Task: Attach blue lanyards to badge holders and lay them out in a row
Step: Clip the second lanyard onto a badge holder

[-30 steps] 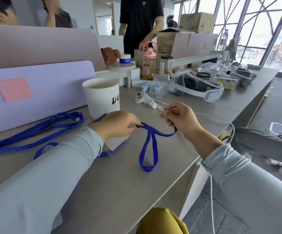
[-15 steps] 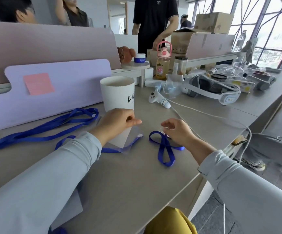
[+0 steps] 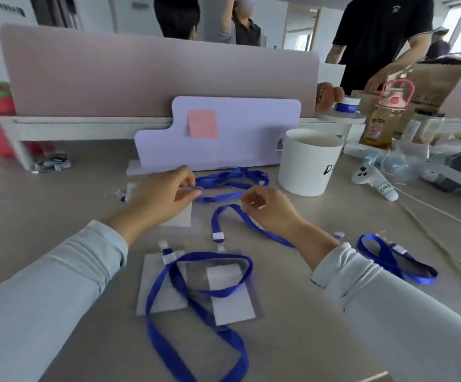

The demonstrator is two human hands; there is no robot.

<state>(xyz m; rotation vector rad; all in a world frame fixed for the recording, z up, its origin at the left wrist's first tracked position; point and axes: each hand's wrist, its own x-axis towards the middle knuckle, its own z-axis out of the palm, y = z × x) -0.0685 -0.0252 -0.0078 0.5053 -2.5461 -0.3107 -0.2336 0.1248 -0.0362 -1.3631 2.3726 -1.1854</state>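
Badge holder [image 3: 179, 216]: clear sleeve with a white card inside, mid-table, lower edge on the tabletop. Left hand [image 3: 166, 194] pinches its top edge between thumb and forefinger.

Lanyard [image 3: 225, 213]: flat blue strap. Its white clip end lies just right of and below the held holder, apart from it. The strap bends up to the right hand [image 3: 269, 209], whose curled fingers pinch it at the bend (blurred), then runs under that wrist. The hands are near each other with a gap between.

Nearer the wearer, two more holders [image 3: 232, 295] lie side by side, with a blue strap looping across both. The held lanyard's clip sits at the right one's top edge; I cannot tell whether it is joined.

A looped lanyard [image 3: 394, 261] lies right of the right sleeve, apart. Behind the hands a lanyard heap [image 3: 232, 179] lies at the foot of a lavender board [image 3: 240, 139] bearing a pink note [image 3: 202, 124]. A white cup [image 3: 309, 161] crowds the right rear, with a controller [image 3: 372, 180] beyond it.

The table [image 3: 44, 205] shows bare surface left of the left forearm. Its near edge is just in view at bottom right.
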